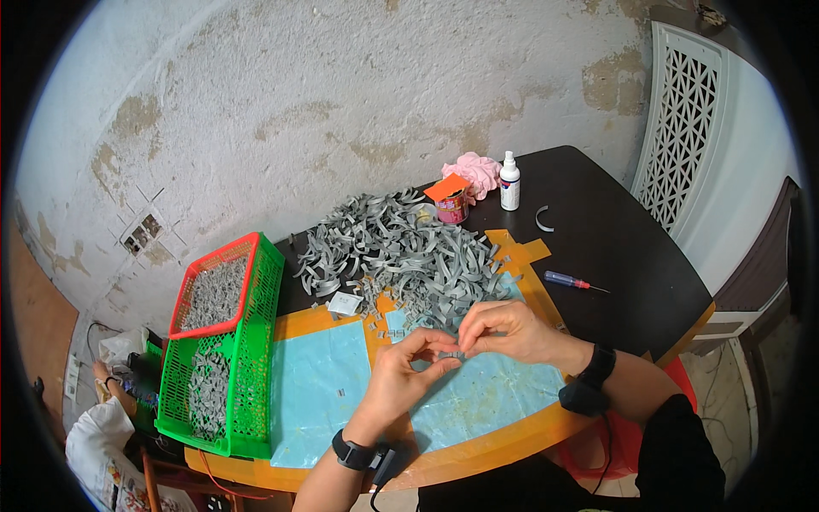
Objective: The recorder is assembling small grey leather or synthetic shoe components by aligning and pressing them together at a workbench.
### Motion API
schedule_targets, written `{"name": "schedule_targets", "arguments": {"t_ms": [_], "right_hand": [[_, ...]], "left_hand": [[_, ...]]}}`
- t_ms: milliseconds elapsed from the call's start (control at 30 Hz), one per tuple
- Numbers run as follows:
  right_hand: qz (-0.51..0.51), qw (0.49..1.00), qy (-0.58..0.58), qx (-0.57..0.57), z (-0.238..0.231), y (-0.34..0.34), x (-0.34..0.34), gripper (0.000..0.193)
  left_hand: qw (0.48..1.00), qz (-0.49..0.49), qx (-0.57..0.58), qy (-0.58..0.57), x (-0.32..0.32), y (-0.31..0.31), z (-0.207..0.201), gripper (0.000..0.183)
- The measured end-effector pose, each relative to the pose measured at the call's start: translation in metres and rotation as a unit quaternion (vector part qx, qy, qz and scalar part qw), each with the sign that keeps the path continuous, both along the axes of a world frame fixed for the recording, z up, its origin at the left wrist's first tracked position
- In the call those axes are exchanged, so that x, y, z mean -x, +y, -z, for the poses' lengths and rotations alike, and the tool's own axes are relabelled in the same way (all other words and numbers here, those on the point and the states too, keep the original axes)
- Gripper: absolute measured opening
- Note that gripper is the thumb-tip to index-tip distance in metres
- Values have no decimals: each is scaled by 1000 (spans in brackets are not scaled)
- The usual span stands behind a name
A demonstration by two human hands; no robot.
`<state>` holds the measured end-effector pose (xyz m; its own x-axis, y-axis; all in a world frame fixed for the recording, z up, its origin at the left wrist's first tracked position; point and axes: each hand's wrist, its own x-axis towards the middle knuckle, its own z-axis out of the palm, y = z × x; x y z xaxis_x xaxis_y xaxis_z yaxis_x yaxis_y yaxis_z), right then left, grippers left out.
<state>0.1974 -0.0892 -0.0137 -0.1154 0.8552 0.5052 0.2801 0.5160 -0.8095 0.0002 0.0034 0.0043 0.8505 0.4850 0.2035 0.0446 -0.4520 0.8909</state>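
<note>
My left hand and my right hand meet over the blue sheet, fingertips almost touching. Between their pinched fingers is a small grey piece, mostly covered, so its exact kind does not show. Just beyond the hands spreads a big heap of curved grey strips. Small grey bits lie along the heap's near edge, and a few sit on the sheet. A small white packet rests left of these bits.
A green basket with grey pieces stands at the left, a red basket on it. Behind the heap are a tin, a pink cloth and a white spray bottle. A screwdriver lies right. Another person's sleeve shows far left.
</note>
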Motion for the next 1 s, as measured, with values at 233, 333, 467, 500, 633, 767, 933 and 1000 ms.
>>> {"name": "schedule_targets", "arguments": {"t_ms": [233, 333, 467, 500, 633, 767, 933, 1000], "right_hand": [[-32, 947, 268, 174, 13, -1, 10, 14], [-29, 954, 250, 166, 12, -2, 13, 11], [-17, 962, 231, 142, 13, -1, 13, 10], [-16, 962, 231, 142, 13, -1, 13, 10], [-23, 950, 247, 189, 8, -2, 9, 11], [-48, 934, 265, 234, 5, -3, 5, 13], [-51, 932, 279, 227, -1, -6, 6, 15], [-50, 931, 279, 230, -4, -6, 8, 16]], "left_hand": [[998, -42, 24, -47, -5, -3, 15, 24], [995, -62, 37, -70, -5, -4, 23, 18], [989, -43, 108, -96, -7, -3, 25, 15], [989, -43, 108, -95, -7, -4, 24, 15], [986, -29, 113, -123, -7, -5, 17, 17], [964, -24, 242, -106, -3, 2, 17, 13], [958, -24, 268, -102, -5, 2, 15, 14], [960, -15, 256, -117, -6, 1, 18, 15]]}}
